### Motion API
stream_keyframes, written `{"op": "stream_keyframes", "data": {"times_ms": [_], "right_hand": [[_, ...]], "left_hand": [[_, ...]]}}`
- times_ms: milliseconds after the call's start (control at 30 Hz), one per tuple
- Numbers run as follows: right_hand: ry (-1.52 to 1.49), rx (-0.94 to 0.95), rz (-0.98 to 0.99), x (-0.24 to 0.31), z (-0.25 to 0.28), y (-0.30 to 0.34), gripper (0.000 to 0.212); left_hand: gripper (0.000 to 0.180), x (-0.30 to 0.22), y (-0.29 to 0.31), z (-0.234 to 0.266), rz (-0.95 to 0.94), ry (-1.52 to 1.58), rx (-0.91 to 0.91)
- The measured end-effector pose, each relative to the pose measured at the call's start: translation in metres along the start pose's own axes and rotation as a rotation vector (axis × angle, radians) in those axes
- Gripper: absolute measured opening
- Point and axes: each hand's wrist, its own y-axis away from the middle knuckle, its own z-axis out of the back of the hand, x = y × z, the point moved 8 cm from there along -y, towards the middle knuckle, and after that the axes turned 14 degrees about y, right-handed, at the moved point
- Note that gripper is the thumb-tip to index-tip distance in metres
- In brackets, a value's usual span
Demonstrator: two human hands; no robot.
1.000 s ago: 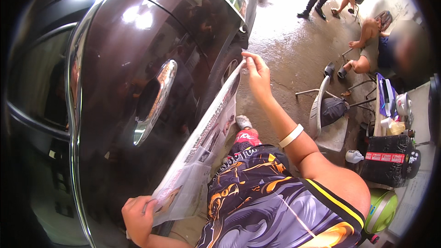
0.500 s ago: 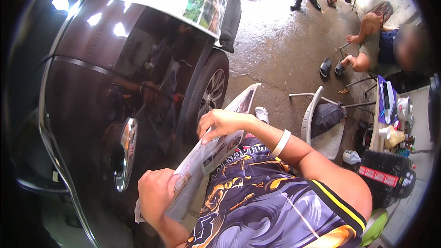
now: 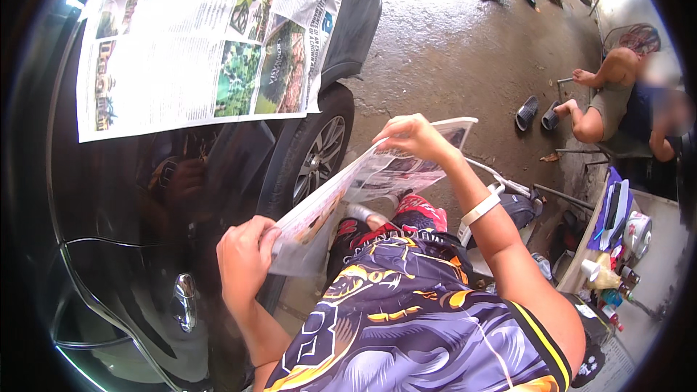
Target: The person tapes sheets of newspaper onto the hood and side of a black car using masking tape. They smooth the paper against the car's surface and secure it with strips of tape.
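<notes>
Fingers (image 3: 255, 241) of the left hand (image 3: 243, 261) clamped on the near, lower corner of a folded newspaper sheet (image 3: 341, 189); fingers (image 3: 396, 129) of the right hand (image 3: 417, 138) pinched together on its far, upper edge. Held in the air between both hands, above the lap and just beside the dark car door (image 3: 145, 196), apart from it. Long axis running from lower left to upper right, rising away from the body, so the sheet stretches straight from one grip to the other. Left hand nearer to the door and to the chrome handle (image 3: 185, 301); right hand farther out, over the front wheel (image 3: 319, 156).

Thin, limp paper, grey print with colour pictures, creased and sagging slightly in the middle, seen almost edge-on so the printed face is hard to make out.

Beyond it, a second spread of newspaper (image 3: 203, 36) lying flat across the car's upper panel, touching the bodywork, well apart from the held sheet. Reflection of the hands showing faintly in the glossy door. White wristband (image 3: 481, 209) on the right forearm. Wet concrete floor (image 3: 450, 51) past the wheel, a pair of sandals (image 3: 537, 112) on it, a seated person (image 3: 617, 101) at the right edge, and a cluttered desk (image 3: 653, 276) with small bottles and cups at lower right.
</notes>
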Motion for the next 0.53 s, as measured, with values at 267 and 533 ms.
{"op": "stream_keyframes", "data": {"times_ms": [267,533], "right_hand": [[0.275,-0.183,-0.173,-0.054,0.036,-0.003,0.017],[0.336,-0.207,-0.311,-0.086,0.061,0.0,0.016]], "left_hand": [[0.009,-0.004,-0.051,-0.016,-0.201,0.17,-0.154],[0.009,0.024,-0.071,-0.017,-0.158,0.321,-0.187]]}}
